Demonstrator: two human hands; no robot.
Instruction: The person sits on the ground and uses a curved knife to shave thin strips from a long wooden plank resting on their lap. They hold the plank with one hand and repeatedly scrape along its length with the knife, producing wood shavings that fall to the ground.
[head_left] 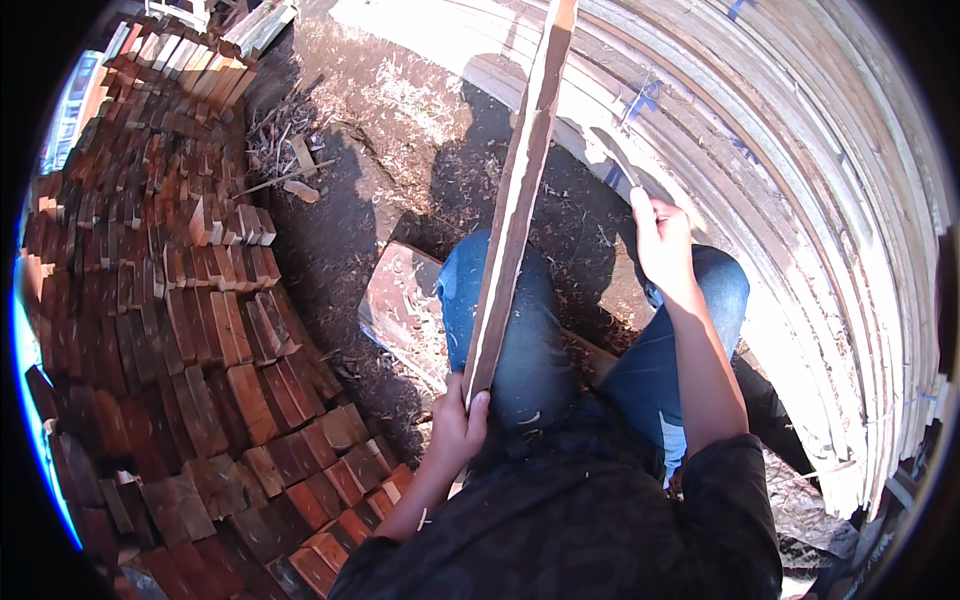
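Observation:
My left hand (460, 418) is closed round the lower end of a long wooden strip (512, 215). The strip leans over my left thigh and runs away from me, past the top edge of the view. One face is dark and rough, and a pale, freshly cut band runs along it. My right hand (664, 236) is closed above my right knee, apart from the strip. A knife (617, 152) with a thin curved blade sticks out beyond its fingers; the handle is hidden in the fist.
Stacked reddish-brown wood blocks (215, 330) fill the left side. Long pale planks (790, 200) lie piled along the right. A wooden board (405, 300) sits by my left knee. Shavings (400, 95) and wood scraps (303, 165) are scattered over the dirt floor.

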